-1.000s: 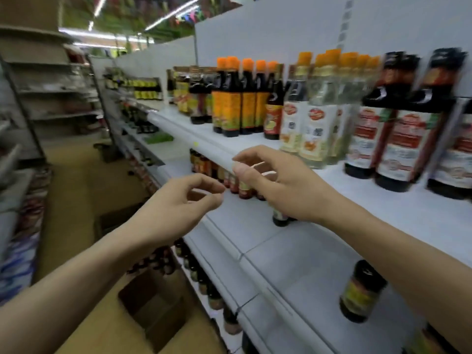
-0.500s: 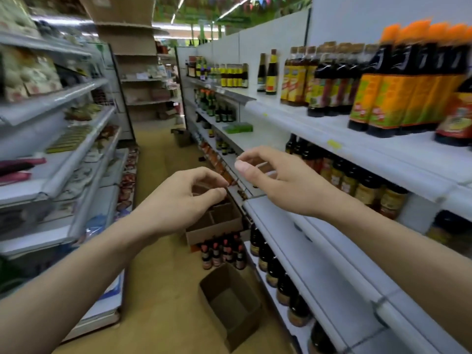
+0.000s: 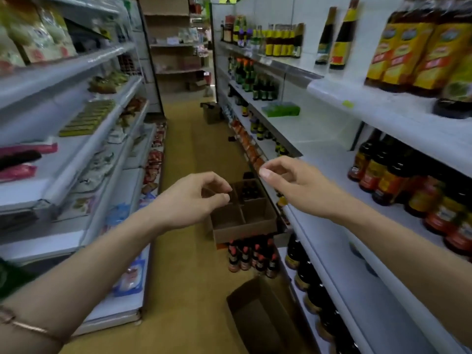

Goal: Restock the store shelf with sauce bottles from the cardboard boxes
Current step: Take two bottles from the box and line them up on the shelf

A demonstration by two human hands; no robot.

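My left hand (image 3: 190, 200) and my right hand (image 3: 293, 185) hover in mid-air over the aisle, fingers loosely curled, holding nothing. Below them on the floor stands an open cardboard box (image 3: 242, 221) with dividers and a few dark bottles in its far cells. In front of it stands a cluster of small red-capped sauce bottles (image 3: 252, 256). Another open, empty-looking cardboard box (image 3: 263, 315) lies nearer to me. The white store shelf (image 3: 339, 241) on my right carries dark sauce bottles (image 3: 398, 180) with red and yellow labels.
Yellow-labelled bottles (image 3: 408, 47) fill the upper right shelf. Shelves of packaged goods (image 3: 84, 118) line the aisle's left side. A dark bin (image 3: 212, 112) stands far down the yellow floor. A green packet (image 3: 281, 109) lies on a right-hand shelf.
My view has swung left from the right shelf to look down the aisle. Both hands kept their loose curled pose and drifted slightly apart; the boxes on the floor came into view.
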